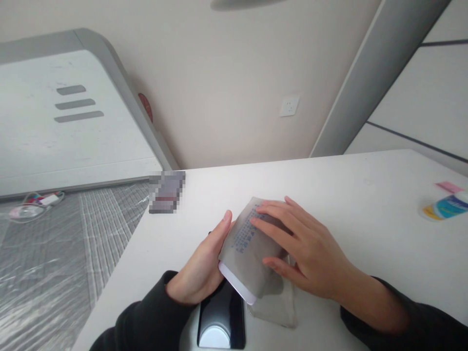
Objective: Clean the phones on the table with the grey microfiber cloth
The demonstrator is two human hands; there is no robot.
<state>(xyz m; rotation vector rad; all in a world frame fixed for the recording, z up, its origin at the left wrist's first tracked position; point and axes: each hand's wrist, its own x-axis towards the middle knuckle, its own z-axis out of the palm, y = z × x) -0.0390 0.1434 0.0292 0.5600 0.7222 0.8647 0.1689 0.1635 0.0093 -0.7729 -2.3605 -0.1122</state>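
Note:
My left hand (204, 265) grips a grey pouch (252, 243) by its left edge, the thumb along its side. Small blue print covers part of the pouch's upper face. A flat, pale lilac-white item (237, 283) sticks out of the pouch's lower end; its kind cannot be made out. My right hand (307, 243) rests on the pouch from the right, fingers spread across its face. Below the pouch, a black phone (222, 314) lies on the table, a bright round reflection on its glass. Beside it is a clear phone case (274, 309), partly hidden by the pouch and my right hand.
The white table (365, 209) reaches back to a wall with a socket (290, 106). A blurred pixelated object (168, 191) lies at its far left corner. A white bottle with a blue-yellow label (444, 207) and a pink item (449, 187) are at the right.

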